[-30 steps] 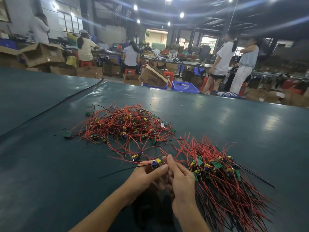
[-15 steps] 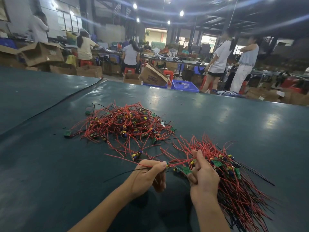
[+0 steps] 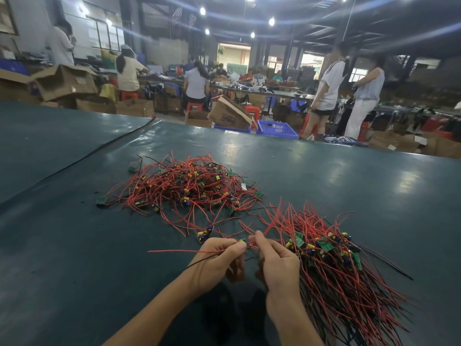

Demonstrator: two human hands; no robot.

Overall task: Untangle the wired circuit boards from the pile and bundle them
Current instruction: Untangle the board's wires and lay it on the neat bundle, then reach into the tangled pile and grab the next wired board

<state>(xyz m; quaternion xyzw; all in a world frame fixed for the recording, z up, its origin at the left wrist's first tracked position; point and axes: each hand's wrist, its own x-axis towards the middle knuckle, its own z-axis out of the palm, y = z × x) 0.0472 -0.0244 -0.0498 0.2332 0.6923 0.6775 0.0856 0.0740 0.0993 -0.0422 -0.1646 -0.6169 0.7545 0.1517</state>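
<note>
We see a tangled pile (image 3: 187, 186) of small green boards with red and black wires lying on the dark green counter (image 3: 74, 245). All places below are given from that pile.

Nearer to us than the pile, and just clear of its loose ends, 2 bare hands meet above the counter. The left hand (image 3: 219, 260) has its fingers (image 3: 235, 248) curled, and thumb and forefinger pinch 1 board (image 3: 242, 242) with a yellow part on it. From this grip a long red wire (image 3: 179, 251) and a black wire (image 3: 202, 260) trail off to the left, nearer to us than the pile. The right hand (image 3: 279, 265) sits just right of the left one, its fingers (image 3: 259, 239) also curled. Their tips pinch the red wires (image 3: 268, 229) that rise from the same board, so the 2 hands almost touch at the fingertips.

To the right of the pile and nearer to us lies the bundle (image 3: 336, 258). Its boards are gathered at the end toward the pile and its wires fan away toward us. The right hand's knuckles lie against its left edge.

Between the pile and the left hand, 1 loose board (image 3: 205, 232) lies flat on the counter. At the pile's far left edge a stray board (image 3: 101, 200) rests on its own.

Beyond the pile, past the counter's far edge, stand a tilted box (image 3: 229, 113) and a blue basket (image 3: 277, 127). People work at benches behind them.
</note>
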